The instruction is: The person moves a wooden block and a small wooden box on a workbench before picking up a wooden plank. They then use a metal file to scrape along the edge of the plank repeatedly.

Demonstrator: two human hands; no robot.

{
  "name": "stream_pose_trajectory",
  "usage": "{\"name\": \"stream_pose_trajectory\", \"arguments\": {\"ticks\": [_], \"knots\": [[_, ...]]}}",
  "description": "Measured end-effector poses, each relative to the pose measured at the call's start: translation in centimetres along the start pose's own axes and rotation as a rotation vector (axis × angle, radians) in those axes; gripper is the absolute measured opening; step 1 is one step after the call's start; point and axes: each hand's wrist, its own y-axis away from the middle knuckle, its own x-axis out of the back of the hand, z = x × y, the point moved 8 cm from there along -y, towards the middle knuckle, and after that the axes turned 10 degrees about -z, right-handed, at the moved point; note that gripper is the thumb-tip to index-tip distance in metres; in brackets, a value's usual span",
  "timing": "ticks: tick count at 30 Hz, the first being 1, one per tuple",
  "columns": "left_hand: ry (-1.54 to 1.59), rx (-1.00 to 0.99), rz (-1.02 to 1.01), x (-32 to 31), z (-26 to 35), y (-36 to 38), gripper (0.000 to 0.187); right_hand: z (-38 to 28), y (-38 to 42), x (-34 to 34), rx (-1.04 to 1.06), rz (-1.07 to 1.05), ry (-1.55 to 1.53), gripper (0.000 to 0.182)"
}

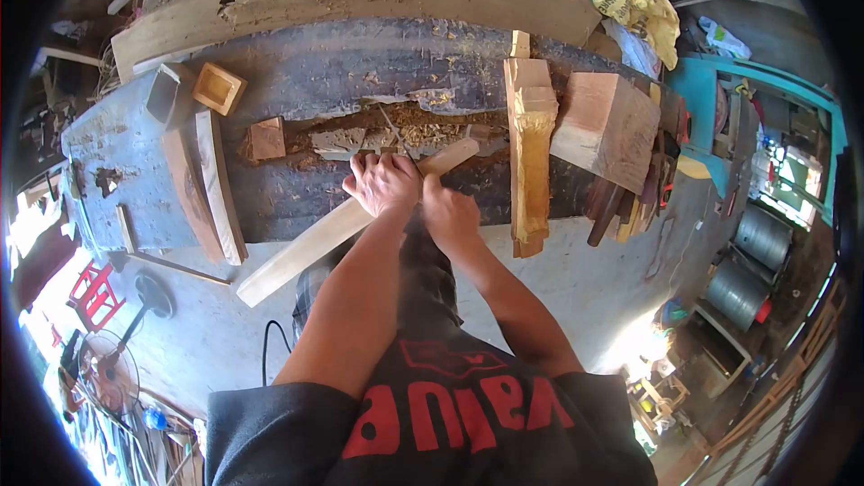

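A long pale wooden strip [301, 252] lies slantwise across the near edge of the worn bench [333, 81], its lower left end jutting past the edge. My left hand [387, 184] is closed over the strip near its middle. Close beside it, my right hand [450, 213] is closed in a fist against the near side of the strip; what its fingers hold is hidden. A thin dark metal rod [396, 132] shows just beyond my hands, over a ragged hollow [441, 130] in the bench top filled with shavings.
Left on the bench are a small wooden box [219, 89], a wood block [266, 139] and two curved strips [219, 189]. A rough yellowish timber [531, 153] and a big block [607, 126] stand right. A fan [108, 364] and red stool [96, 295] are on the floor.
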Motion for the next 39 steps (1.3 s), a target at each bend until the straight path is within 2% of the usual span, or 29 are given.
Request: {"name": "stream_pose_trajectory", "arguments": {"ticks": [2,4,5,10,12,14,17,18,20,23,25,27,28,29,31,34,35,37,39], "knots": [[0.002,-0.018,0.009,0.3,0.2,-0.1,0.034,0.3,2.5,1.3,-0.037,0.008,-0.009,0.007],[-0.003,-0.006,-0.006,0.1,0.3,0.1,0.036,1.6,6.2,0.6,-0.133,-0.177,-0.007,0.008],[0.002,-0.009,-0.007,0.1,0.2,0.3,0.036,1.7,6.0,0.5,-0.136,-0.175,-0.002,0.008],[0.004,0.019,-0.056,0.3,0.3,0.2,0.039,0.1,-1.0,-0.7,-0.018,-0.003,-0.04,0.007],[0.006,0.018,-0.042,0.3,0.2,0.2,0.038,-0.3,-0.5,0.0,0.008,0.056,-0.015,0.007],[0.022,0.004,-0.031,0.4,0.3,0.1,0.037,0.8,3.2,0.4,-0.085,-0.095,-0.02,0.008],[0.038,0.04,-0.08,0.2,-0.2,0.4,0.035,1.5,5.6,-0.1,-0.108,-0.154,0.073,0.003],[0.03,0.006,0.022,0.2,-0.1,0.4,0.032,1.3,4.5,-0.5,-0.094,-0.17,0.086,0.003],[0.01,-0.037,0.203,0.4,0.0,0.4,0.031,0.1,0.3,-0.3,0.015,-0.053,0.0,0.004],[0.006,-0.025,0.131,0.4,-0.1,0.3,0.031,-0.9,-1.6,0.1,0.046,-0.027,0.057,0.005],[0.023,-0.03,0.155,0.8,0.1,0.0,0.03,-0.3,1.2,0.6,0.018,-0.076,0.034,0.005],[0.065,-0.028,0.164,0.8,-0.1,0.4,0.029,1.1,5.0,0.3,-0.14,-0.226,0.154,0.006],[0.075,-0.037,0.157,0.8,-0.1,0.4,0.028,1.1,5.4,0.4,-0.142,-0.235,0.192,0.008],[0.081,-0.024,0.145,0.6,-0.4,0.6,0.028,1.1,4.9,-0.2,-0.14,-0.251,0.202,0.008],[0.082,-0.051,0.185,0.9,-0.1,0.5,0.028,0.6,1.0,-0.5,-0.043,-0.107,0.094,0.011],[0.093,-0.043,0.162,0.8,-0.3,0.4,0.028,-0.6,-2.5,-0.8,0.007,-0.065,0.171,0.012],[0.085,-0.045,0.137,0.6,-0.3,0.3,0.028,-0.4,-1.4,-0.5,0.006,-0.068,0.172,0.012],[0.114,-0.038,0.11,0.9,-0.2,0.1,0.029,0.4,2.1,0.4,-0.079,-0.214,0.095,0.01],[0.127,-0.047,0.13,0.9,-0.3,0.4,0.029,0.2,4.5,0.9,-0.114,-0.246,0.166,0.009]]}}
